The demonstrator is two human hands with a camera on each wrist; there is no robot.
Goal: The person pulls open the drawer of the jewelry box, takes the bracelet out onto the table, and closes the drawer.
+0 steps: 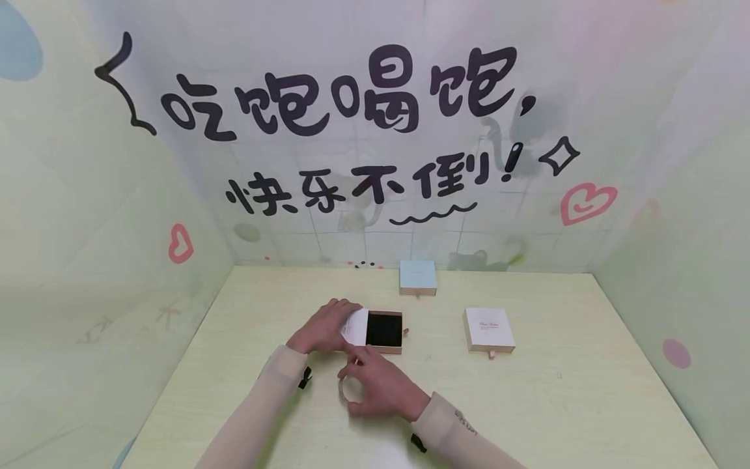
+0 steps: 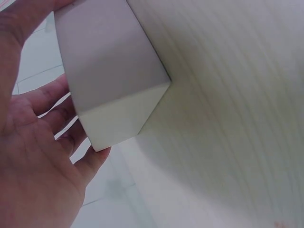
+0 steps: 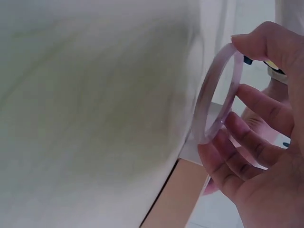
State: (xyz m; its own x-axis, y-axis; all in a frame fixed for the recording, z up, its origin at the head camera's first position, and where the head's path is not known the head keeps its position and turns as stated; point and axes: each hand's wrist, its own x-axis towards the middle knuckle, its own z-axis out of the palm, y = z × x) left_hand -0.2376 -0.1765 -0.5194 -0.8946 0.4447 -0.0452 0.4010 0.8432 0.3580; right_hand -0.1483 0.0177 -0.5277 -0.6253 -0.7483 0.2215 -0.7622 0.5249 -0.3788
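Note:
A white drawer box [image 1: 357, 327] lies partly pulled open on the table, its pinkish-brown drawer [image 1: 389, 350] showing a black insert [image 1: 384, 329]. My left hand [image 1: 325, 326] grips the box's sleeve at its left side; in the left wrist view the thumb is on one side of the sleeve [image 2: 107, 52] and the fingers on the other. Just in front of the box, my right hand [image 1: 387, 384] holds a pale, translucent bangle [image 3: 209, 99] between thumb and fingertips. The bangle stands tilted above the table, and its far side is partly hidden by the fingers.
A light-blue drawer box [image 1: 418, 277] stands at the back of the table near the wall. To the right is another white drawer box [image 1: 489, 327] with red print and a small pull tab. Printed curtain-like walls enclose the pale wooden table [image 1: 562, 404].

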